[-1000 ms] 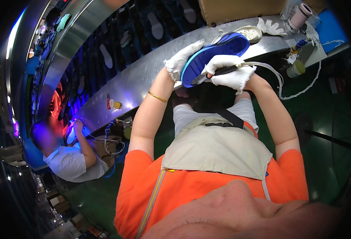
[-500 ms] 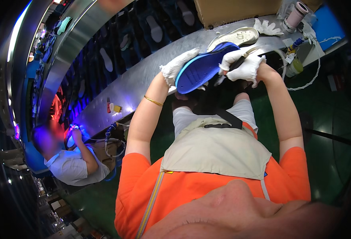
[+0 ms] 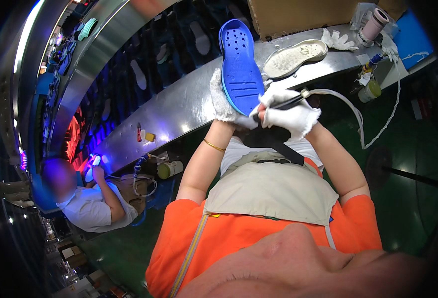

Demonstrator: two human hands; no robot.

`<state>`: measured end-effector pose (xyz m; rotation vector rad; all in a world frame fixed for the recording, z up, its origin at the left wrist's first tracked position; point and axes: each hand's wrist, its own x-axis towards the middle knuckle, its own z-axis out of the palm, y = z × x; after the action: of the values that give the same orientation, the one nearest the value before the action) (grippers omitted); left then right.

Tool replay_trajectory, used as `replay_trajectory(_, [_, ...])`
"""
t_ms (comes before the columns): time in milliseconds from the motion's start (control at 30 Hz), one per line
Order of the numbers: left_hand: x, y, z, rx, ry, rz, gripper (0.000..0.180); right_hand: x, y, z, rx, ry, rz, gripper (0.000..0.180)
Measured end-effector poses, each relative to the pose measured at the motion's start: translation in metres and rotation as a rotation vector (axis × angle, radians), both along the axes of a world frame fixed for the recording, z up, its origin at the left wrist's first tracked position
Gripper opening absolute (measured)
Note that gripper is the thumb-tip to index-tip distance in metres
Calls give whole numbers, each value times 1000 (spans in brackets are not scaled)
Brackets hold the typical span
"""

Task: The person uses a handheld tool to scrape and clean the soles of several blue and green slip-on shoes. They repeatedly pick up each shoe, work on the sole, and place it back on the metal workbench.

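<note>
My left hand [image 3: 221, 101], in a white knitted glove, is closed on a blue shoe sole [image 3: 241, 74]. The sole stands nearly upright, its holed toe part pointing away from me and its grooved heel end nearest me. My gloved right hand [image 3: 289, 113] grips a dark-handled glue brush [image 3: 284, 103] with a pale hose [image 3: 354, 110] running from its rear. The brush's tip is beside the sole's heel rim; its bristles are too small to make out. Just right of the blue sole, a white shoe sole [image 3: 294, 58] lies on the metal bench.
Behind the bench [image 3: 186, 109] runs a dark conveyor carrying soles [image 3: 138, 74]. A cardboard box [image 3: 303, 19], a loose white glove [image 3: 339, 40] and a pink tumbler [image 3: 373, 27] stand or lie at the back right. A green-and-white container [image 3: 369, 92] hangs near the bench edge. A co-worker [image 3: 97, 203] sits at left.
The blue sole has turned from slanting rightward to nearly upright, heel toward me. My right hand has come left and nearer, bringing the brush to the heel end, and the hose now arcs lower.
</note>
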<state>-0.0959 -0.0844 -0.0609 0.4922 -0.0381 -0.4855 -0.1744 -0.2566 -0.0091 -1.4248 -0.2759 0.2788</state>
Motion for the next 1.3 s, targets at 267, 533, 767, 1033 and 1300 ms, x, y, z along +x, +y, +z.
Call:
replay_trajectory(267, [-9, -9, -8, 20, -35, 71, 65, 3, 15, -2, -151, -545, -311, 12])
replay_trajectory(533, [-30, -17, 18, -196, 56, 73, 42, 28, 8, 2, 153, -265, -440, 10])
replay_trajectory(767, [-36, -28, 11, 133, -113, 107, 63, 28, 25, -5, 86, -316, -487, 12])
replay_trajectory(1033, [-23, -22, -12, 41, -11, 186, 60, 24, 14, 6, 242, -269, -488, 13])
replay_trajectory(1300, [-37, -29, -6, 364, -261, 249, 55, 28, 10, 3, 63, -180, -474, 14])
